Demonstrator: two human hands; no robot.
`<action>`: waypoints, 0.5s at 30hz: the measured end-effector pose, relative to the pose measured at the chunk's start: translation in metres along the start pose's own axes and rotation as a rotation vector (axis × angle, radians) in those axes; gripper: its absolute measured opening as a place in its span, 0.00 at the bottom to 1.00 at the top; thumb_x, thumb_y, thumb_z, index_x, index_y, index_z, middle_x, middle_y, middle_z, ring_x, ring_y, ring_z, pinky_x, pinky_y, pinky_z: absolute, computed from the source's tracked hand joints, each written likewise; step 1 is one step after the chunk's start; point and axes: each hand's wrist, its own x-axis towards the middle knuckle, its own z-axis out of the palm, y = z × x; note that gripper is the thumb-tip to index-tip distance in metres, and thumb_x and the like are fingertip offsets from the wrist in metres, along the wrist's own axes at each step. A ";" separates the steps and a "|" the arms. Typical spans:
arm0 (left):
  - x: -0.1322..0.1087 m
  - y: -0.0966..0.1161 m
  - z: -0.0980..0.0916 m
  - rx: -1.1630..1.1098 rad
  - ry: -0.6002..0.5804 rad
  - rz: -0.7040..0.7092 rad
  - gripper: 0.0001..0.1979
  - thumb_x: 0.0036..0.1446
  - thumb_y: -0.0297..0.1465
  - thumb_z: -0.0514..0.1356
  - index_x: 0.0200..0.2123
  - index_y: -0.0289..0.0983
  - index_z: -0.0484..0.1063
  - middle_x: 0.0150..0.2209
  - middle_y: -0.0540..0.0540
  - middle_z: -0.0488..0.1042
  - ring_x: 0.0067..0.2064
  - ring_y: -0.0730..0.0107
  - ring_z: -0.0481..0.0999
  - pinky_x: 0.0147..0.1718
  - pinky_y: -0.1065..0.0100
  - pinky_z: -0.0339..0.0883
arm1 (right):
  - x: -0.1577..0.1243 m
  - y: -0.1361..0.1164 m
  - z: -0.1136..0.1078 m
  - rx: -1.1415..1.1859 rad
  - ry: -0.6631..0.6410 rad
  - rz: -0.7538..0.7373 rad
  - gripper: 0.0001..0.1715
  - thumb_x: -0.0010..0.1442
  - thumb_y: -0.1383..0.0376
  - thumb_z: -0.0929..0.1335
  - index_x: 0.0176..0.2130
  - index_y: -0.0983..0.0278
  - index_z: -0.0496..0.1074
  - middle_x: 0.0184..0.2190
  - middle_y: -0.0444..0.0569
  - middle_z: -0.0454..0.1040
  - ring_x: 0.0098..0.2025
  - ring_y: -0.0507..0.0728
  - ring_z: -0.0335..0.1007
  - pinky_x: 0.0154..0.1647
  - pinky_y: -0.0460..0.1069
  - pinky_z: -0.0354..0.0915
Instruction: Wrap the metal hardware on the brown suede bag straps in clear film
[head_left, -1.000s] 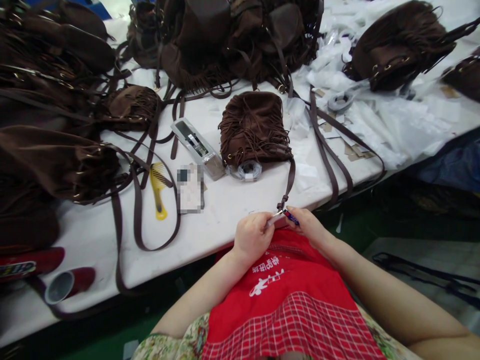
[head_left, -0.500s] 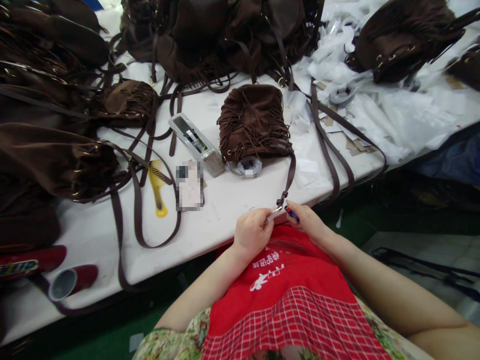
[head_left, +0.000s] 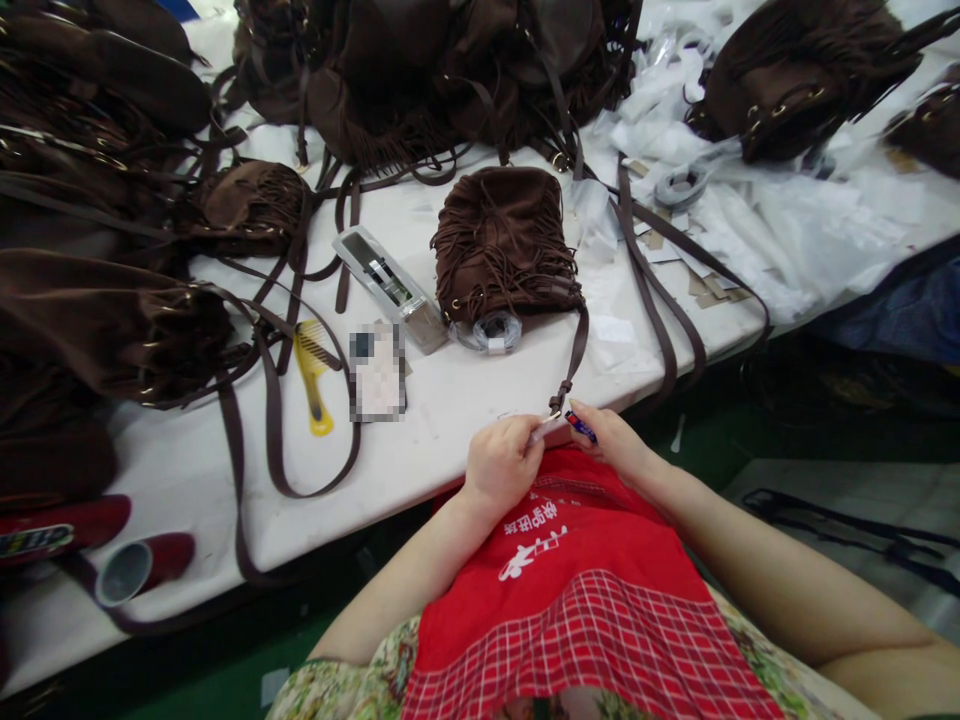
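Observation:
A brown fringed suede bag (head_left: 506,243) lies on the white table (head_left: 450,420), and its strap (head_left: 576,350) runs down to the table's near edge. My left hand (head_left: 501,465) is closed around a pale strip at the strap's buckle end. My right hand (head_left: 611,440) is closed on a small blue and red tool (head_left: 580,427) whose tip meets that strap end. Both hands hover just over the table edge, above my red apron.
Piles of brown fringed bags (head_left: 420,70) and loose straps cover the back and left. A yellow comb (head_left: 313,375), a tape dispenser (head_left: 390,285), a clear tape roll (head_left: 495,331) and a red cup (head_left: 142,565) lie nearby. White wrapping paper (head_left: 787,230) is heaped at the right.
Both hands have stayed together at the strap end, shifting slightly up toward the table edge. The view has tilted a little; nothing was picked up or put down.

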 end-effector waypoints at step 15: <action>0.002 -0.002 -0.003 -0.132 -0.076 -0.205 0.07 0.57 0.29 0.56 0.34 0.37 0.75 0.31 0.47 0.78 0.32 0.69 0.74 0.35 0.69 0.65 | -0.004 -0.011 -0.008 -0.007 0.008 -0.051 0.31 0.61 0.43 0.56 0.20 0.62 0.60 0.12 0.38 0.52 0.14 0.47 0.44 0.15 0.46 0.42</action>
